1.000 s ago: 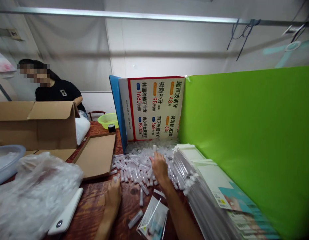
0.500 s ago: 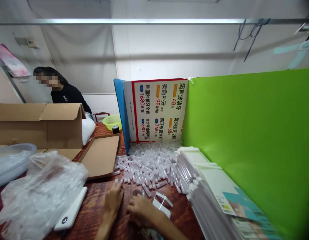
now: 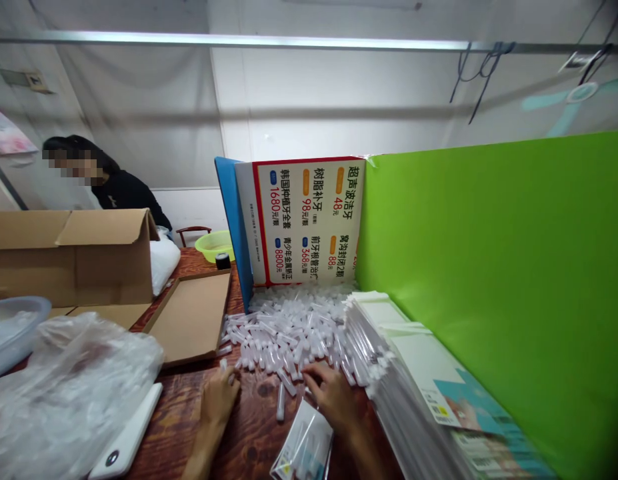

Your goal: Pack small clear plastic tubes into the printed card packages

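Note:
My left hand is closed at the left edge of the pile, with small translucent plastic tubes poking out from its fingers. My right hand reaches to the near edge of the tube pile, its thumb and forefinger slightly apart. A clear-wrapped flat packet with a white and teal printed card lies just below the right hand. One loose tube rests on the wood between my hands.
A stack of bagged cards runs along the green panel at right. Leftward are a shallow cardboard tray, a plastic bag of tubes, a white flat device, a basin and a large carton. A person sits behind.
My right hand has moved forward and right, up to the pile. The packet under it now shows more fully on the table. My left hand still holds tubes; the view has shifted slightly right.

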A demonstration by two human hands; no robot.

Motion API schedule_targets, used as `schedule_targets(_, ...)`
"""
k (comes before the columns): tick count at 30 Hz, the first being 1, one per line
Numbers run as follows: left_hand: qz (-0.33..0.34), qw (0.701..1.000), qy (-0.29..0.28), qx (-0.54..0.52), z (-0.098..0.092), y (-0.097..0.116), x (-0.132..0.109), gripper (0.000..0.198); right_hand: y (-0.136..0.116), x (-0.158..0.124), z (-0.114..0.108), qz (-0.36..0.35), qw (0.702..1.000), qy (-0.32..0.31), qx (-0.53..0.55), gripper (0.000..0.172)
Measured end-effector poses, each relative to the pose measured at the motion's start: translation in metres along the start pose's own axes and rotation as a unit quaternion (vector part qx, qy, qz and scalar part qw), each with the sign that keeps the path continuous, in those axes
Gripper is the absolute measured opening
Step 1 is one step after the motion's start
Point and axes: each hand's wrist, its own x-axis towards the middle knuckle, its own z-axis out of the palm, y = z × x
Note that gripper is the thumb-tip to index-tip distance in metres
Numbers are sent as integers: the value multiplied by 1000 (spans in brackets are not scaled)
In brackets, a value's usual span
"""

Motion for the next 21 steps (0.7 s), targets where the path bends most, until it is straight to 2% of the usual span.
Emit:
schedule_targets(3,-6,999,28,-42,-5,1,-3,22,14,-35,3,54,997,29,54,22)
schedule_targets(6,-2,994,63,-88,-19,23,7,19,32,-68,4,117,986,70,99,28)
schedule_targets(8,22,989,82,-122,-31,56,29,23,41,-88,5,147,978,105,102,32)
schedule_targets(10,56,981,97,-157,-42,102,60,31,45,-103,8,177,971,128,99,34)
schedule_targets(13,109,971,81,-196,-52,170,101,56,46,-116,12,202,968,120,91,35)
schedule_targets(15,128,967,59,-214,-52,193,110,72,48,-120,14,192,971,116,78,34)
schedule_targets(16,133,963,52,-228,-50,194,106,72,49,-120,15,184,973,126,66,34)
schedule_targets(18,131,957,41,-254,-42,180,82,58,52,-119,17,188,967,167,34,36)
schedule_targets(20,115,958,22,-261,-31,149,41,42,54,-112,17,215,955,206,3,44)
schedule_targets(21,101,961,4,-258,-25,131,16,38,54,-107,16,228,951,207,-8,48)
